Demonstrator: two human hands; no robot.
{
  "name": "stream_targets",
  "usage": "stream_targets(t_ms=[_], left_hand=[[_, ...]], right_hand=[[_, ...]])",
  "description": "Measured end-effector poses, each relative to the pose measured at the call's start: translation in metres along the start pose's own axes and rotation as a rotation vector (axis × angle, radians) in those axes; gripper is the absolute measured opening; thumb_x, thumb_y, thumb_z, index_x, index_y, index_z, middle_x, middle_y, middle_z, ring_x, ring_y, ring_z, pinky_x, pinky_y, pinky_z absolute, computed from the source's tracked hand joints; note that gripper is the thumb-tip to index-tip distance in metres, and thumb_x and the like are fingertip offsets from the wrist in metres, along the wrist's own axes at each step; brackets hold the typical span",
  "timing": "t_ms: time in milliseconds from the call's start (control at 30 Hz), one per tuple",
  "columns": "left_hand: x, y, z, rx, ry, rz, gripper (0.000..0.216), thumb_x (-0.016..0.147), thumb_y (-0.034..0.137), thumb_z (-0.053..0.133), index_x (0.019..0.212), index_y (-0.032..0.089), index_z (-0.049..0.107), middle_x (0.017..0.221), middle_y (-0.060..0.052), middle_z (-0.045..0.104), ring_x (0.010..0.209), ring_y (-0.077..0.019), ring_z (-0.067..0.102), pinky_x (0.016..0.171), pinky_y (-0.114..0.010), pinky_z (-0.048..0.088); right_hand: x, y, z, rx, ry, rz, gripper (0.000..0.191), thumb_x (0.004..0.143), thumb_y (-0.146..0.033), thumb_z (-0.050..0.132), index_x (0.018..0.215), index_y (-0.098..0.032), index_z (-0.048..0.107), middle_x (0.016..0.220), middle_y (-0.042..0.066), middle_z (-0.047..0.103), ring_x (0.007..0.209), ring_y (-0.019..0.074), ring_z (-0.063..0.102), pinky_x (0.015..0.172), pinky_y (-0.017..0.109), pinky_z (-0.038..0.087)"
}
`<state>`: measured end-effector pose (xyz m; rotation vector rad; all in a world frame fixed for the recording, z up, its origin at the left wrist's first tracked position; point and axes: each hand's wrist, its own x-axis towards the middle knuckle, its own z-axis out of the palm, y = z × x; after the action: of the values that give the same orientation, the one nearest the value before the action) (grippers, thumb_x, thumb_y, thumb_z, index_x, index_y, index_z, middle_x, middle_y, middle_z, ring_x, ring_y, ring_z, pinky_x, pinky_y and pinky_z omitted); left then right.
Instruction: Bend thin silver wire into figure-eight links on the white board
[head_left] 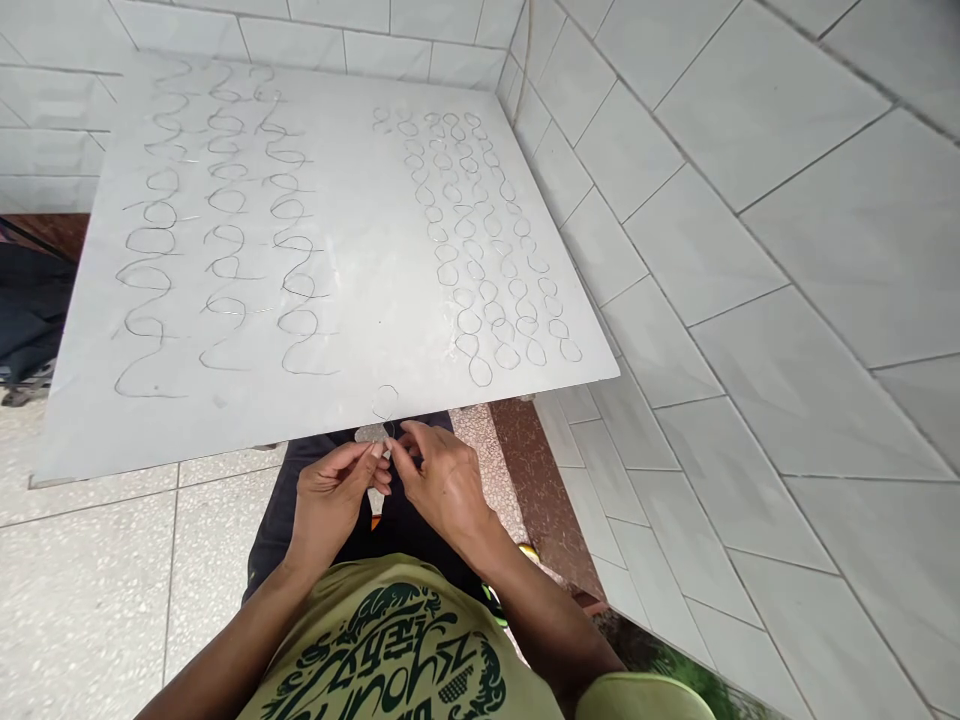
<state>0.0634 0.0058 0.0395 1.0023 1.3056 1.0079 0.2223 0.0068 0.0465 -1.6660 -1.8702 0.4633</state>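
At the near edge of the white board [360, 330], my left hand [330, 495] pinches a small pale, greyish flat piece [370, 433] between thumb and fingers. My right hand [446, 485] is closed beside it, its thumb and forefinger at a thin, dark wire bent into a loop [387, 400]. The upper curve of this wire shows against the board; its lower end runs down to my fingertips, where the exact grip is too small to make out. Both hands are above my lap, fingertips almost touching.
Several wire figure-eights [480, 372] lie in columns on the board's right side. Open S-shaped wires [150, 325] lie in columns on its left. A tiled wall [675, 300] borders the board at the right and back. Dark cloth [34, 310] is at the far left.
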Motion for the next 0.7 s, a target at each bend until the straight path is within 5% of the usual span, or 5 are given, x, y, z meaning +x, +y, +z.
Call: stream_targets(t_ms=[167, 333, 500, 700], left_hand=[[-0.005, -0.004, -0.008, 0.042, -0.046, 0.034, 0.023, 0.09, 0.04, 0.074, 0.099, 0.02, 0.08, 0.077, -0.001, 0.076, 0.063, -0.017, 0.07, 0.067, -0.033, 0.062], [-0.008, -0.019, -0.01, 0.094, 0.036, 0.172, 0.02, 0.094, 0.035, 0.07, 0.104, 0.022, 0.08, 0.088, -0.003, 0.077, 0.073, -0.0179, 0.073, 0.076, -0.034, 0.062], [-0.006, -0.02, -0.011, 0.054, 0.117, 0.177, 0.022, 0.095, 0.037, 0.069, 0.108, 0.022, 0.079, 0.1, -0.004, 0.077, 0.078, -0.0184, 0.073, 0.082, -0.035, 0.062], [0.014, 0.006, -0.029, -0.08, -0.124, -0.033, 0.025, 0.086, 0.035, 0.08, 0.104, 0.018, 0.079, 0.088, -0.005, 0.076, 0.072, -0.0163, 0.069, 0.069, -0.029, 0.06]], right_hand=[[0.01, -0.001, 0.01, 0.094, -0.046, 0.046, 0.031, 0.103, -0.032, 0.052, 0.076, -0.025, 0.066, 0.067, 0.004, 0.071, 0.059, 0.0201, 0.065, 0.059, 0.031, 0.045], [0.014, -0.004, 0.02, 0.309, -0.012, 0.193, 0.034, 0.098, -0.031, 0.055, 0.064, -0.025, 0.058, 0.062, 0.001, 0.068, 0.055, 0.0175, 0.061, 0.058, 0.029, 0.044], [0.015, -0.01, 0.026, 0.664, -0.017, 0.341, 0.035, 0.099, -0.034, 0.05, 0.065, -0.024, 0.055, 0.061, -0.001, 0.067, 0.054, 0.0154, 0.061, 0.056, 0.027, 0.048], [0.012, -0.004, 0.018, 0.537, -0.06, 0.169, 0.023, 0.099, -0.033, 0.054, 0.079, -0.024, 0.063, 0.074, 0.0, 0.072, 0.061, 0.0162, 0.063, 0.059, 0.027, 0.049]])
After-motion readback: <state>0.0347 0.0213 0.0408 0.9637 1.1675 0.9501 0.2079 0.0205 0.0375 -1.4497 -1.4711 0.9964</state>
